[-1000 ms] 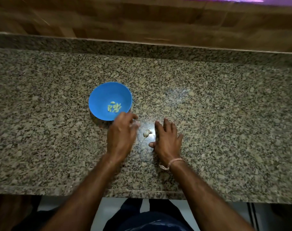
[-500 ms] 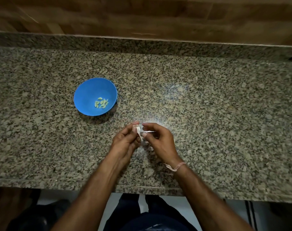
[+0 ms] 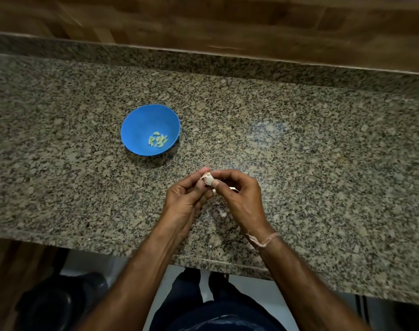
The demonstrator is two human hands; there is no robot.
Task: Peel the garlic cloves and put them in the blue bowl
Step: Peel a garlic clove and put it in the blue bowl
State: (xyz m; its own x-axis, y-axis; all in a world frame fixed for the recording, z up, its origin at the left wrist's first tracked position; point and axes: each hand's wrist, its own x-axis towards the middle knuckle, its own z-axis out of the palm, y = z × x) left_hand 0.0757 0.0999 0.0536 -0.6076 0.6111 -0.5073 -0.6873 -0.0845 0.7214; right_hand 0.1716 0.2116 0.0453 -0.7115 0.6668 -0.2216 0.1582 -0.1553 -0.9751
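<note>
A blue bowl (image 3: 141,123) stands on the granite counter (image 3: 299,151), left of centre, with several peeled garlic cloves (image 3: 158,139) lying in its bottom. In front of it and to the right, my left hand (image 3: 183,199) and my right hand (image 3: 239,199) meet above the counter. Both pinch one pale garlic piece (image 3: 207,179) with papery skin between their fingertips. A thin strip of skin sticks out by my right thumb. The underside of the garlic is hidden by my fingers.
A wooden wall panel (image 3: 227,25) rises behind the counter's raised back edge. The counter's front edge (image 3: 203,260) runs just below my wrists. A thread band (image 3: 263,241) circles my right wrist. Small pale skin flakes (image 3: 221,212) lie under my hands.
A second ago both hands lay on the counter beside the garlic. They have since picked it up and now hold it between the fingertips, slightly raised.
</note>
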